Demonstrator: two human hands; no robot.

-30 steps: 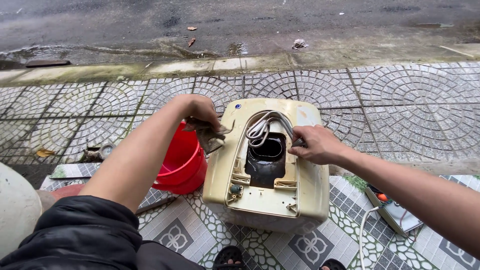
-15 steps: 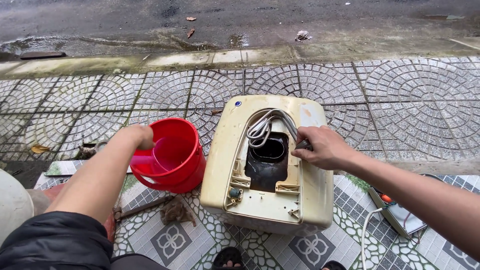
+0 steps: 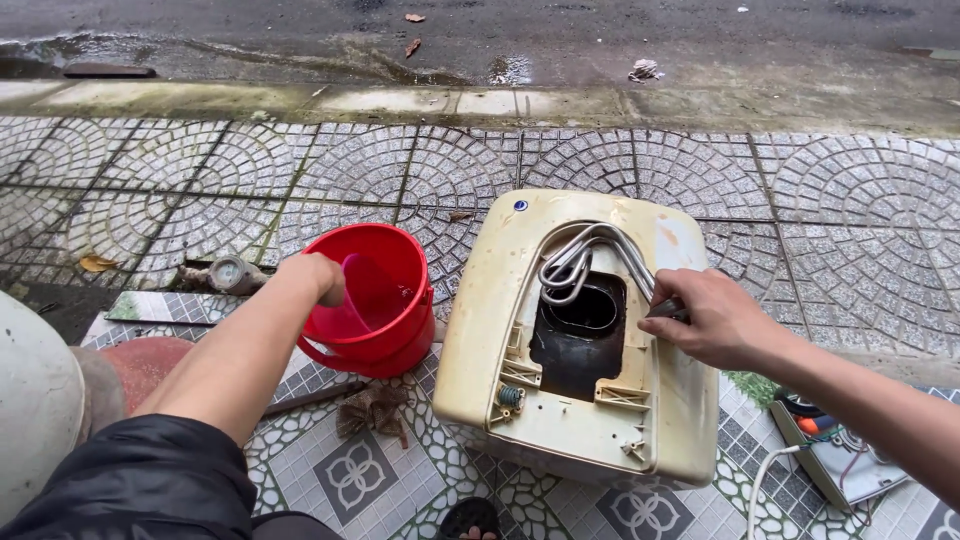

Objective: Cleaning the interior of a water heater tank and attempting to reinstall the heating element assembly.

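A cream plastic appliance casing point(image 3: 490, 330) lies on its back on the patterned tiles, with a dark opening point(image 3: 580, 340) in its middle. Bent silver metal tubes point(image 3: 575, 260) loop out of that opening. My right hand point(image 3: 715, 320) is closed around the tubes' right side, at the edge of the opening. Left of the casing stands a red bucket point(image 3: 385, 345) with some water in it. My left hand point(image 3: 320, 280) reaches over the bucket's rim with its fingers curled down inside, so they are hidden.
A brown fibrous clump point(image 3: 375, 410) and a thin rod point(image 3: 310, 398) lie on the tiles in front of the bucket. A round metal fitting point(image 3: 235, 272) sits to its left. A small circuit box with wires point(image 3: 840, 450) lies at bottom right. A kerb point(image 3: 480, 100) and a wet road run behind.
My left hand left the casing's left edge and swung left into the red bucket. The brown clump now lies on the tiles. My right hand stayed on the tubes.
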